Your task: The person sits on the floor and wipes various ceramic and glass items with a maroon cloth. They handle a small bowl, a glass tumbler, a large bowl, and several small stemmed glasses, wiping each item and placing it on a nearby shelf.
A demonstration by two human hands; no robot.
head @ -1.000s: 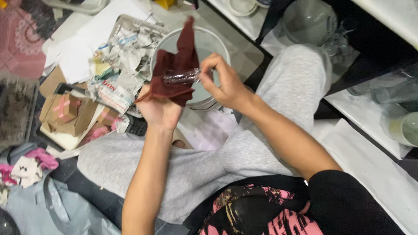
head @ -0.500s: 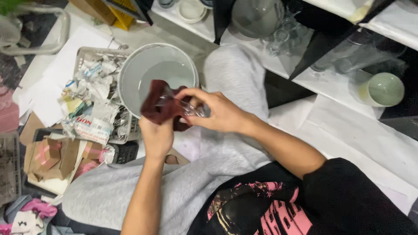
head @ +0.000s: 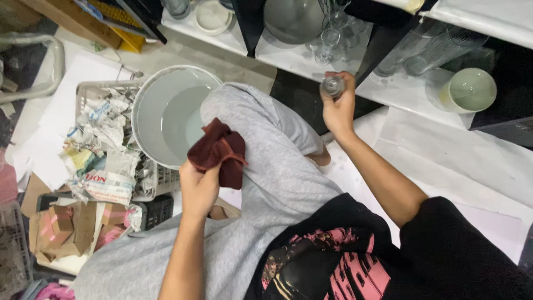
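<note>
The person's right hand (head: pixel 337 108) is stretched forward from a bent elbow, its forearm running up and away from the body toward the low white shelf (head: pixel 311 53). Its fingers are clenched around one small clear glass (head: pixel 332 85), which stands upright above the fist, held at the shelf's front edge. The left hand (head: pixel 199 188) stays close in, forearm rising straight from the lower edge of the view, resting against the raised knee in grey trousers (head: pixel 266 150). It grips one dark red cloth (head: pixel 219 151), bunched up, which spills out above and to the right of the fingers and lies on the knee.

Just beyond the cloth sits one round white basin (head: pixel 161 111), partly hidden by the knee. Beside it, to the left, one wire basket (head: pixel 89 91) is filled with crumpled newspaper (head: pixel 100 150). On the shelf beyond the right hand stand several clear stemmed glasses (head: pixel 328 41) and one large grey bowl (head: pixel 291 19); their exact number cannot be told. One pale green cup (head: pixel 471 89) rests on the shelf to the right, well apart from the held glass.
</note>
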